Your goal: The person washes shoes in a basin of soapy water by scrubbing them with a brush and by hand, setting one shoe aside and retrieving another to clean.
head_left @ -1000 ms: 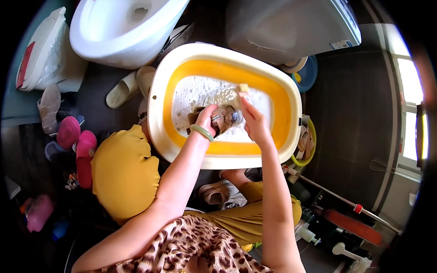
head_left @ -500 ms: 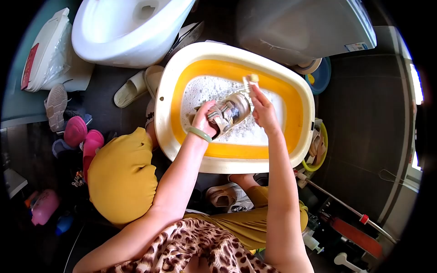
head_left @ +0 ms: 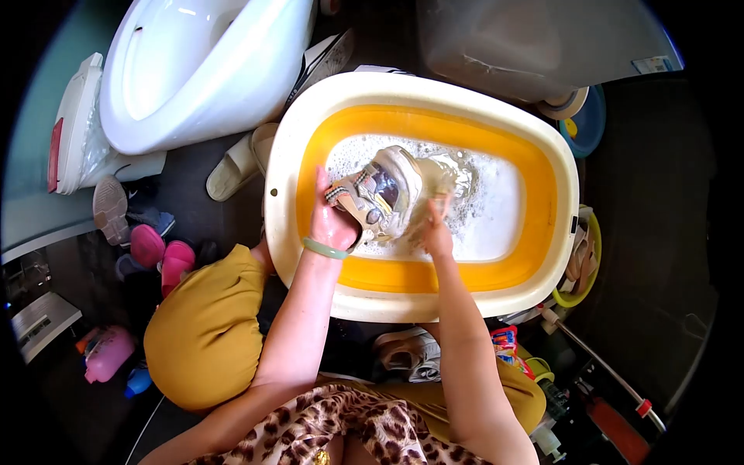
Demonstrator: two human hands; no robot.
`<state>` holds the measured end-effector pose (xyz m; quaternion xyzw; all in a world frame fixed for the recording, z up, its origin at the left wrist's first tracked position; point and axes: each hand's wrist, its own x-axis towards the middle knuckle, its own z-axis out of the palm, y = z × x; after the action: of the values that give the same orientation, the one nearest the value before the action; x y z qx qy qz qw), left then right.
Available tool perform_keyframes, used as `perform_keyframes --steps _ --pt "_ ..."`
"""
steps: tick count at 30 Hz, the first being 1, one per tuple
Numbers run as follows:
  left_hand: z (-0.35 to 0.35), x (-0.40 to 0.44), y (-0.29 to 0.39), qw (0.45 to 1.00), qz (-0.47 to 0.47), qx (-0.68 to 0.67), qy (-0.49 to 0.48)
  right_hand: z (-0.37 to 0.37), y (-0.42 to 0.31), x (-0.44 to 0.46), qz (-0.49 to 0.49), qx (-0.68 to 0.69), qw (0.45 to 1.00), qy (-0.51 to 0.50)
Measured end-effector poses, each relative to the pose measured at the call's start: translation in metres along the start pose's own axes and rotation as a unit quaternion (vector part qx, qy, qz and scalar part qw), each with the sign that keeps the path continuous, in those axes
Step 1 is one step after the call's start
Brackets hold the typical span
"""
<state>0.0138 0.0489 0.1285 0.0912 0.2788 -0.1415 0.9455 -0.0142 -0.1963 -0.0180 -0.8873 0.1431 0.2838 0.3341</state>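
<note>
A beige sneaker (head_left: 390,194) with dark panels and patterned laces is held over the suds, its toe to the right. My left hand (head_left: 335,219), a pale green bangle at its wrist, grips the shoe's heel end. Beside the toe, my right hand (head_left: 436,232) is closed on a scrubbing brush (head_left: 442,203), low at the foamy water (head_left: 488,225). Motion smears the brush and fingers, and the brush is only partly visible. Around both hands is the large cream and yellow basin (head_left: 554,232).
A white toilet (head_left: 194,93) stands beyond the basin at upper left, a grey bin-like container (head_left: 535,46) at upper right. Slippers (head_left: 232,170) and pink shoes (head_left: 177,263) lie left. Sneakers (head_left: 411,356) sit near my feet; a green-rimmed tub (head_left: 593,263) holds shoes at right.
My right hand has lowered the brush from above the shoe's toe toward the water. My left hand has moved slightly left and turned the shoe so its upper faces me more.
</note>
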Motion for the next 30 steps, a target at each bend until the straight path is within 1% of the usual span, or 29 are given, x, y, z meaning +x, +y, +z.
perform_keyframes --steps 2,3,4,5,6,7,8,10,12,14,16,17,18,19,20,21,22,24,26,28,29,30 --pt "0.000 -0.002 -0.001 1.000 0.012 0.008 -0.003 -0.012 -0.009 0.002 0.072 0.148 0.986 0.017" --pt "-0.001 -0.004 -0.002 1.000 0.025 0.011 -0.007 -0.020 -0.020 -0.005 0.071 0.150 0.986 0.022" --pt "-0.003 -0.005 -0.003 0.999 0.039 0.013 -0.012 -0.027 -0.031 -0.011 0.065 0.092 0.992 -0.061" --pt "-0.011 -0.004 -0.004 0.998 0.043 0.014 -0.042 -0.032 -0.036 -0.015 0.060 0.033 0.987 -0.143" --pt "-0.013 -0.005 -0.007 0.998 0.040 0.015 -0.049 -0.034 -0.034 -0.017 0.060 0.034 0.988 -0.136" --pt "-0.015 -0.006 -0.010 0.995 0.054 0.038 -0.072 -0.036 -0.031 -0.020 -0.002 0.110 0.990 -0.087" --pt "-0.018 -0.007 -0.013 0.991 0.069 0.061 -0.096 -0.040 -0.027 -0.025 -0.025 0.169 0.984 -0.059" --pt "-0.019 -0.011 -0.014 0.990 0.052 0.040 -0.122 -0.060 -0.050 -0.049 -0.080 0.279 0.957 -0.011" --pt "-0.021 -0.011 -0.018 0.982 0.068 0.058 -0.166 -0.088 -0.106 -0.100 -0.082 0.393 0.916 -0.001" --pt "-0.025 -0.004 -0.020 0.978 0.062 0.035 -0.197 -0.081 -0.131 -0.125 -0.148 0.415 0.898 -0.017" --pt "-0.020 -0.006 -0.026 0.978 0.082 0.076 -0.176 -0.067 -0.162 -0.146 -0.210 0.357 0.909 -0.044" --pt "-0.016 -0.009 -0.029 0.977 0.100 0.078 -0.173 -0.058 -0.169 -0.149 -0.205 0.314 0.925 -0.066" --pt "-0.032 -0.002 -0.032 0.983 0.078 0.087 -0.140 -0.052 -0.176 -0.150 -0.199 0.270 0.938 -0.088" --pt "-0.023 -0.010 -0.031 0.987 0.070 0.085 -0.119 -0.042 -0.178 -0.145 -0.194 0.303 0.926 -0.112" --pt "-0.014 -0.018 -0.033 0.990 0.063 0.082 -0.097 -0.034 -0.178 -0.141 -0.197 0.304 0.926 -0.110" --pt "-0.012 -0.015 -0.034 0.993 0.068 0.063 -0.067 -0.028 -0.182 -0.140 -0.222 0.250 0.942 -0.032" --pt "-0.012 -0.011 -0.032 0.993 0.070 0.065 -0.068 -0.026 -0.184 -0.140 -0.219 0.230 0.948 -0.008" --pt "-0.013 -0.009 -0.030 0.984 0.094 0.146 -0.036 -0.022 -0.190 -0.141 -0.211 0.189 0.958 0.039" --pt "-0.011 -0.009 -0.033 0.982 0.088 0.163 -0.035 -0.018 -0.187 -0.138 -0.265 0.164 0.945 0.098" --pt "-0.008 -0.004 -0.031 0.986 0.084 0.142 -0.033 -0.022 -0.181 -0.145 -0.252 0.177 0.947 0.091" --pt "-0.007 -0.001 -0.032 0.991 0.079 0.099 -0.038 -0.017 -0.166 -0.144 -0.298 0.177 0.932 0.107" --pt "-0.007 -0.001 -0.030 0.990 0.084 0.107 -0.033 -0.011 -0.150 -0.142 -0.344 0.176 0.914 0.122"
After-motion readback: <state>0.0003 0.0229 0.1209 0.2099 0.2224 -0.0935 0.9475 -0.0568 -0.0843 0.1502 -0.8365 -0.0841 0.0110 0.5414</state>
